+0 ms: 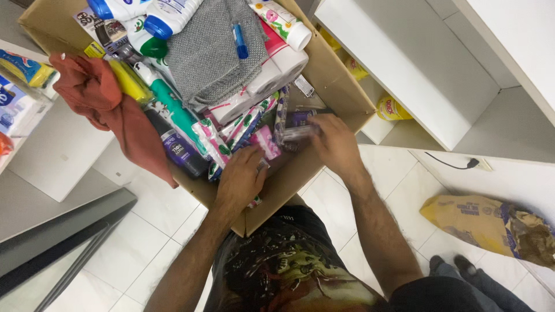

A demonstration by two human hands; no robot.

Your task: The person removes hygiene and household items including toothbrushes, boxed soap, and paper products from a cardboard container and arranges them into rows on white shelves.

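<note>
Nearest the camera, both forearms reach forward into an open cardboard box (341,86) that rests against the person's front above a white tiled floor (144,242).

The left hand (241,179) is curled palm-down over the near edge of the contents. Its fingers close on a small pink packet (267,142) beside a fan of green-and-white sachets (245,124). How firmly it grips cannot be told, since the knuckles hide the fingertips.

The right hand (334,143) is closed loosely round a clear, shiny wrapped item (296,134) at the box's right inner wall, just above a purple packet (300,118). That item is blurred.

To do this well, I judge that each hand should lift straight up rather than drag sideways, because the sachets stand loosely on edge and would topple. The clear wrap looks slippery, so a fuller pinch across its width would serve better than a fingertip hold. The box appears to be braced only by the body, so keeping it level matters.

Farther in lie a dark purple bottle (180,151), a teal bottle (173,107) and a rust cloth (110,110) draped over the left rim. Beyond them a grey knitted cloth (208,58) carries a blue tube (240,40), with white rolls (272,75) beneath. At the far end stand blue-capped bottles (156,14) and a flowered tube (283,23). To the right, white shelves (416,63) hold a yellow pack (392,108).
</note>
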